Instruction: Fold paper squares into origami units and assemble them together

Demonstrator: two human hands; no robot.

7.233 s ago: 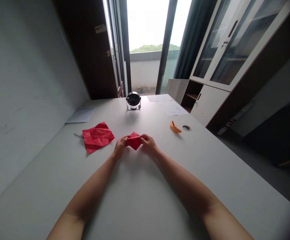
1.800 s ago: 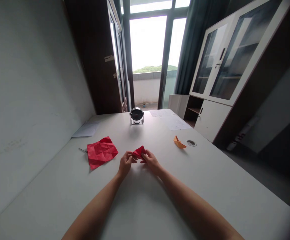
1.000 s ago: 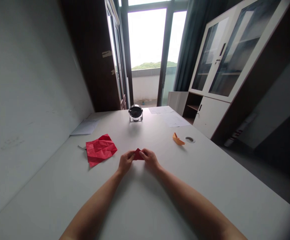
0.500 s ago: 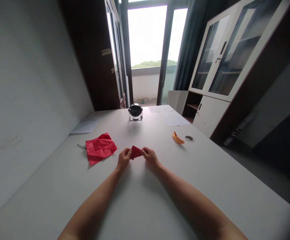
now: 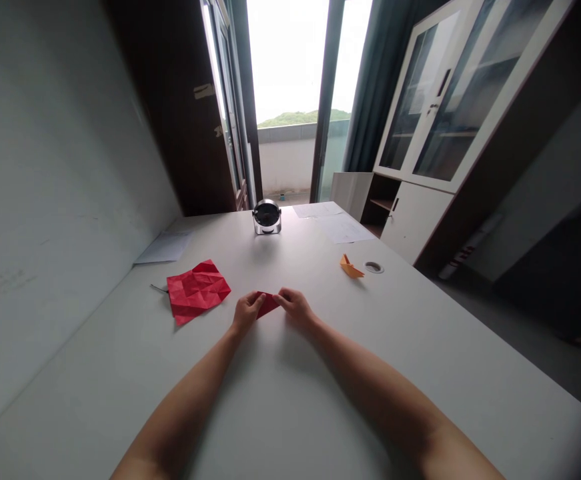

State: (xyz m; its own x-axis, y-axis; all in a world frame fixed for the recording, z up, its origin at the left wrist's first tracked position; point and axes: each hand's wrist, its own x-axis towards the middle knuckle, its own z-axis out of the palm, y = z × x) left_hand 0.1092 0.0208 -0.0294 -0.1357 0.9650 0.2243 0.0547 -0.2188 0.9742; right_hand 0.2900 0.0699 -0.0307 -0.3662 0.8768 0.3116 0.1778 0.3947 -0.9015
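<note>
A small piece of folded red paper [image 5: 269,305] is held between my two hands, just above the table or resting on it; I cannot tell which. My left hand [image 5: 247,311] pinches its left side, thumb on top. On the other side, my right hand [image 5: 294,305] grips the upper right edge with thumb and fingers closed. Fingers hide parts of the paper's edges. Left of my hands lies a larger creased sheet of red paper [image 5: 197,291], spread out on the table. To the right sits a small orange folded-paper boat [image 5: 351,267].
The white table [image 5: 290,400] runs toward the window. A round black-and-silver device [image 5: 267,217] on a stand is at its far end. White papers lie at the back left [image 5: 165,248] and back right [image 5: 345,229]. A round cable hole [image 5: 373,267] is beside the boat.
The red paper has turned in my hands, and its shape between the fingers looks different. My right hand has shifted toward its upper edge. The whole view has tilted slightly.
</note>
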